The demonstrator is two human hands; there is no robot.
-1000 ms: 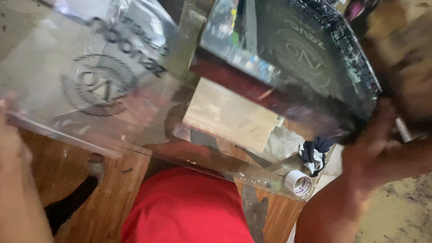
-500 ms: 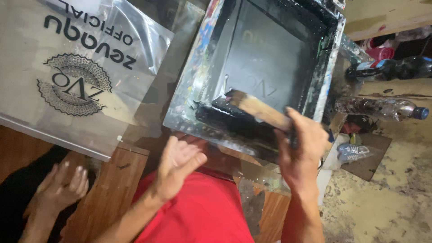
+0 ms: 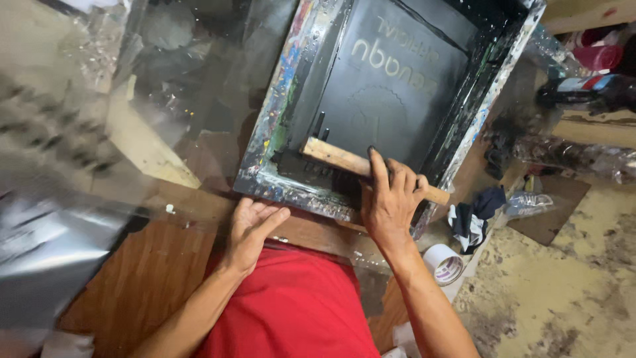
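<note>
Soft, even daylight fills the scene, with no hard shadows. Pale glare washes across the clear plastic sheet (image 3: 165, 99) at far left. The left edge is smeared by heavy motion blur, while the middle and right stay fairly sharp.

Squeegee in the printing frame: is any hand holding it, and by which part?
The right hand grips the squeegee by its wooden handle, near the right end. The left hand lies flat at the screen frame edge, holding nothing.
</note>
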